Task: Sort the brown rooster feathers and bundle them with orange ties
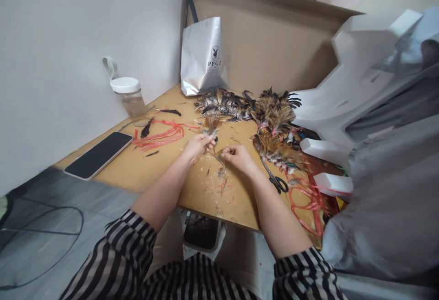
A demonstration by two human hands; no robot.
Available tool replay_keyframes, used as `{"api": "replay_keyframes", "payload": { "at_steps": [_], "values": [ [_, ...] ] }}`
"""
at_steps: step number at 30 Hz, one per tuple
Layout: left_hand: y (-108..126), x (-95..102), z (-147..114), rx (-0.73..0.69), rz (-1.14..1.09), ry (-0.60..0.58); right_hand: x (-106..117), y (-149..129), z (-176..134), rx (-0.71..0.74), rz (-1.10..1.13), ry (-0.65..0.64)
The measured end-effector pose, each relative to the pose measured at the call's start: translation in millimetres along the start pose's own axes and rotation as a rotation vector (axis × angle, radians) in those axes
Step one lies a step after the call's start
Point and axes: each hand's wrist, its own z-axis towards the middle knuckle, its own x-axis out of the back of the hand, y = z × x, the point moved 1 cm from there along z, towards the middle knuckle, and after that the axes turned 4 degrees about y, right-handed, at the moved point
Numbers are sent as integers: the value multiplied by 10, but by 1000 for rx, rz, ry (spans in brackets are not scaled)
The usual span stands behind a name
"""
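Observation:
My left hand [199, 146] pinches a small bunch of brown feathers [212, 125] over the middle of the table, tips pointing away from me. To its right, my right hand [238, 156] is closed, thumb against fingers. A thin dark strand [218, 158] runs in the gap between the hands; whether the right fingertips grip it is too small to make out. Behind the hands lies a heap of dark and white feathers [224, 104], with brown feather bundles [274, 115] to the right. Black-handled scissors [277, 182] rest beside my right forearm.
Red plastic strips [161, 136] lie left, more red strips [305, 195] right. A phone [99, 154] and a lidded bottle [129, 99] are at the left. A silver bag [202, 57] stands at the back against a cardboard panel [274, 39]. Below the table edge sits a bin [201, 232].

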Motion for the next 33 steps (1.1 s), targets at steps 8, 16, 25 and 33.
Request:
{"api": "replay_keyframes", "payload": {
  "at_steps": [8, 16, 25, 33],
  "values": [
    [-11, 29, 34, -19, -52, 46, -94, -125, -80, 25, -405, -75],
    [-17, 35, 36, 22, -118, 18, 61, -33, 12, -248, 440, -1],
    [-47, -64, -86, 180, -53, -143, 28, -21, 67, -282, 641, 232],
    [-52, -73, -107, 253, -103, -262, -66, -141, 44, -245, 554, 270]
  ]
}}
